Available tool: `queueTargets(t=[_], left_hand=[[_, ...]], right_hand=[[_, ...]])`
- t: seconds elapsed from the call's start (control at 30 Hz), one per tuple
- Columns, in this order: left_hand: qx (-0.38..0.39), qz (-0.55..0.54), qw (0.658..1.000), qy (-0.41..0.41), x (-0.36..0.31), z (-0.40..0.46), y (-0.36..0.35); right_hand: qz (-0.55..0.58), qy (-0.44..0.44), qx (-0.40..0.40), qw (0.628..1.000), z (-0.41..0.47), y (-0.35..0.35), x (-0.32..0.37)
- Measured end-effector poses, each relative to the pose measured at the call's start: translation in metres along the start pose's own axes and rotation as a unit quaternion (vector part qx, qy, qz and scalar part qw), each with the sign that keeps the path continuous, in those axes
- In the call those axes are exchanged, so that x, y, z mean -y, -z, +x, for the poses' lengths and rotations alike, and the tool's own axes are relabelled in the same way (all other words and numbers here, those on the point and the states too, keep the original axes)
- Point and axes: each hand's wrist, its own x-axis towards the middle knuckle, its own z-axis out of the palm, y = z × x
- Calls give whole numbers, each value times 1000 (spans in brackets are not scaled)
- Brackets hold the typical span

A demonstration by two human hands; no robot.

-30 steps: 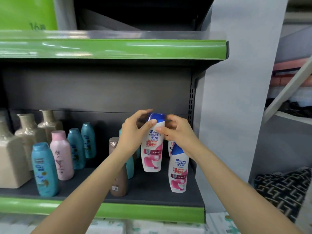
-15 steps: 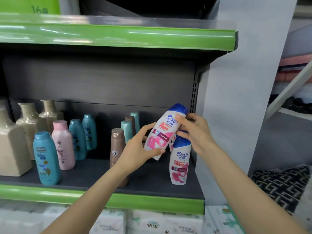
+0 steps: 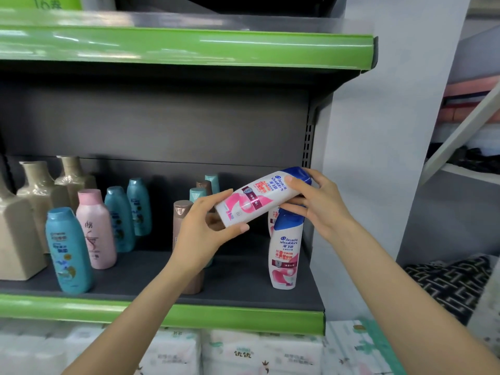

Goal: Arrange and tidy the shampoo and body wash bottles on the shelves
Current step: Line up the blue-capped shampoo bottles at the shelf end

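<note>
A white and pink shampoo bottle (image 3: pixel 259 197) with a blue cap lies almost on its side in the air, cap to the right, in front of the dark shelf (image 3: pixel 243 282). My left hand (image 3: pixel 205 228) grips its base end. My right hand (image 3: pixel 316 201) holds its blue cap end. Just below stands a second white and pink shampoo bottle (image 3: pixel 284 253) upright near the shelf's right end, with a third partly hidden behind it. A brown bottle (image 3: pixel 182 215) stands behind my left wrist, mostly covered.
Teal bottles (image 3: pixel 67 253) and a pink bottle (image 3: pixel 96 231) stand at the left, with beige jug-shaped bottles (image 3: pixel 19 226) beyond. More teal and brown bottles (image 3: pixel 208 185) stand at the back. A green-edged upper shelf (image 3: pixel 189 47) hangs overhead. Tissue packs (image 3: pixel 243 353) lie below.
The held bottle has been lifted off the shelf and tipped from upright to nearly horizontal, cap to the right. My left hand slid down to its base.
</note>
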Motion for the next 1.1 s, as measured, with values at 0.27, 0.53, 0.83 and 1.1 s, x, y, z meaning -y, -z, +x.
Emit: queueTargets(t=[0.27, 0.53, 0.83, 1.1], left_hand=[[-11, -44, 998, 49, -8, 3, 3], [-23, -108, 990, 88, -20, 4, -1], [56, -90, 991, 76, -17, 6, -3], [44, -144, 984, 90, -15, 9, -5]], right_hand=[[-28, 13, 47, 998, -1, 5, 3], [-61, 48, 32, 996, -3, 9, 1], [-35, 55, -43, 997, -3, 5, 0], [-66, 49, -61, 995, -2, 2, 3]])
